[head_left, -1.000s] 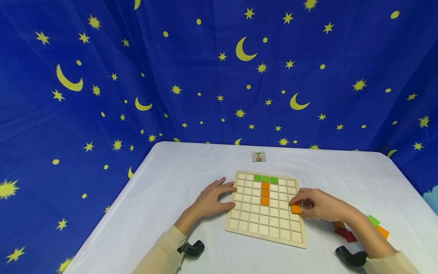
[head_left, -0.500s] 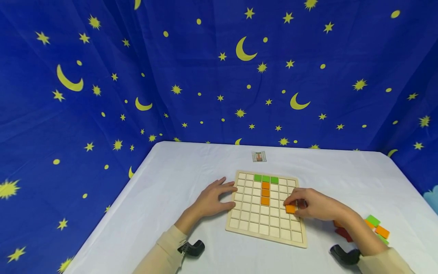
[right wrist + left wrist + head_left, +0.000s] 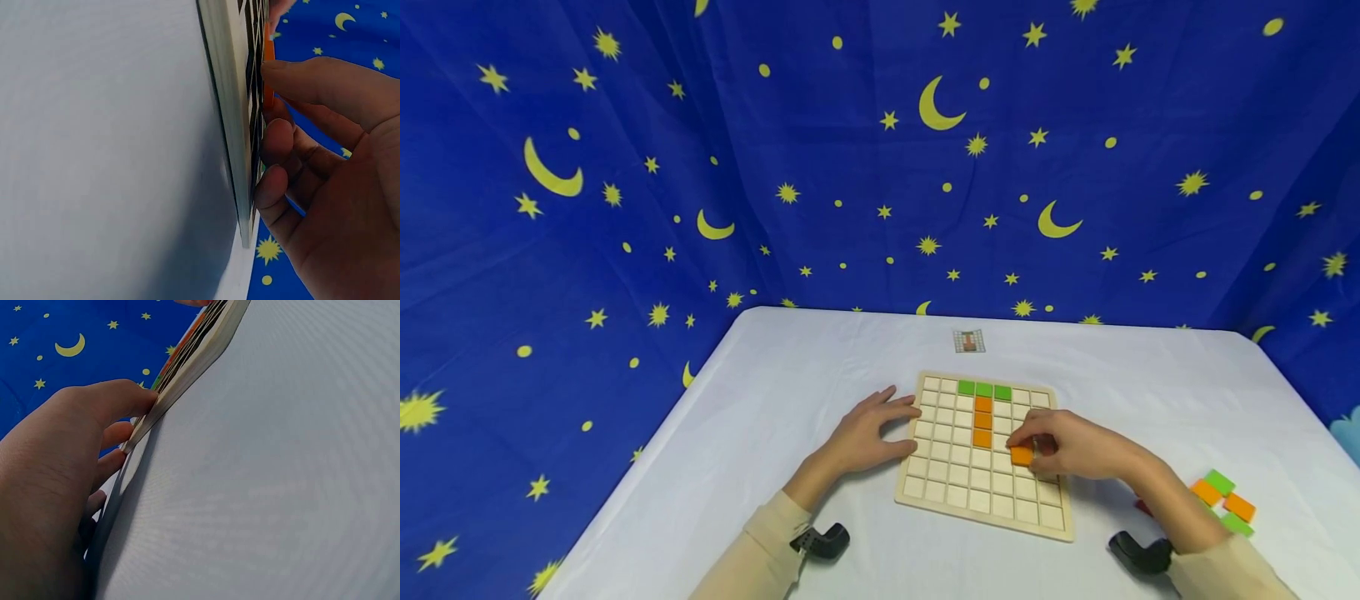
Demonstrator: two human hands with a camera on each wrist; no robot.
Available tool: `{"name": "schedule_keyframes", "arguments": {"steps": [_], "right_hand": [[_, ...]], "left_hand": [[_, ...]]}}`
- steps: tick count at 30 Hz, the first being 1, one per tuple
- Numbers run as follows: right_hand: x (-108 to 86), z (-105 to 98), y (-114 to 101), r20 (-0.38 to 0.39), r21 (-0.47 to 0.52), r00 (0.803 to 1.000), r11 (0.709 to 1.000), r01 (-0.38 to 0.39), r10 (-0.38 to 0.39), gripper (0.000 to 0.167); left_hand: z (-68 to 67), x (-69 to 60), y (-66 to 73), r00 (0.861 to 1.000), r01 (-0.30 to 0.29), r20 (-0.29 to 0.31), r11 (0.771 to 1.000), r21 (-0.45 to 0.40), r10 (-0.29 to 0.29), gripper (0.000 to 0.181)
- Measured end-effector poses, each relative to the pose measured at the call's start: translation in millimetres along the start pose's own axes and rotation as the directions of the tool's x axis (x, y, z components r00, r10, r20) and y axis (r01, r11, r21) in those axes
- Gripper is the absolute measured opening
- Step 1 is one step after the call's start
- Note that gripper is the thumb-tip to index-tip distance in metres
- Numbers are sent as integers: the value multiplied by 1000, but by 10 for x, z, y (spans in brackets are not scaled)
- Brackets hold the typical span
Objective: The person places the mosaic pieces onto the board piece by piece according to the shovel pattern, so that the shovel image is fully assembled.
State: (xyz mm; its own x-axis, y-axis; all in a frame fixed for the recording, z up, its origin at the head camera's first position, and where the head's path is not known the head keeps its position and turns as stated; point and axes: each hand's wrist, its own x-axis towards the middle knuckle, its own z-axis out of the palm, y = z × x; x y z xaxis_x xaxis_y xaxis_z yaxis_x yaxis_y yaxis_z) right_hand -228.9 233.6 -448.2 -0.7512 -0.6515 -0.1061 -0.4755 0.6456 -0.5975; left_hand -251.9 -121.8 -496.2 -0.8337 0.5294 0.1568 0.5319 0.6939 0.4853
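A wooden grid board (image 3: 985, 518) lies on the white table. Three green tiles (image 3: 984, 389) sit side by side in its far row, with three orange tiles (image 3: 982, 421) in a column below the middle one. My right hand (image 3: 1075, 446) pinches another orange tile (image 3: 1021, 456) over the board's right part; the right wrist view shows that tile (image 3: 269, 72) between thumb and fingers. My left hand (image 3: 861, 433) has its fingers spread, thumb and fingertips touching the board's left edge; in the left wrist view the hand (image 3: 69, 444) touches the board's rim (image 3: 200, 365).
Loose green, orange and red tiles (image 3: 1239, 507) lie on the table (image 3: 820, 358) to the right, partly behind my right forearm. A small patterned card (image 3: 969, 341) lies beyond the board. Blue cloth with stars and moons (image 3: 850, 150) hangs around the table.
My right hand has moved left across the board with the orange tile, from its right edge toward the orange column. My left hand stays in place.
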Motion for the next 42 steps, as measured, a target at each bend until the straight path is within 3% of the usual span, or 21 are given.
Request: {"name": "schedule_keyframes", "arguments": {"steps": [22, 29, 42], "right_hand": [[176, 108, -154, -8, -35, 997, 996, 80, -80, 31], [181, 111, -160, 11, 4, 997, 997, 77, -77, 30], [253, 150, -237, -13, -17, 991, 991, 130, -130, 27]], "left_hand": [[-7, 5, 6, 1000, -2, 2, 1000, -9, 2, 52], [0, -5, -8, 1000, 9, 5, 1000, -10, -9, 52], [-6, -8, -8, 1000, -14, -9, 1000, -14, 14, 51]]}}
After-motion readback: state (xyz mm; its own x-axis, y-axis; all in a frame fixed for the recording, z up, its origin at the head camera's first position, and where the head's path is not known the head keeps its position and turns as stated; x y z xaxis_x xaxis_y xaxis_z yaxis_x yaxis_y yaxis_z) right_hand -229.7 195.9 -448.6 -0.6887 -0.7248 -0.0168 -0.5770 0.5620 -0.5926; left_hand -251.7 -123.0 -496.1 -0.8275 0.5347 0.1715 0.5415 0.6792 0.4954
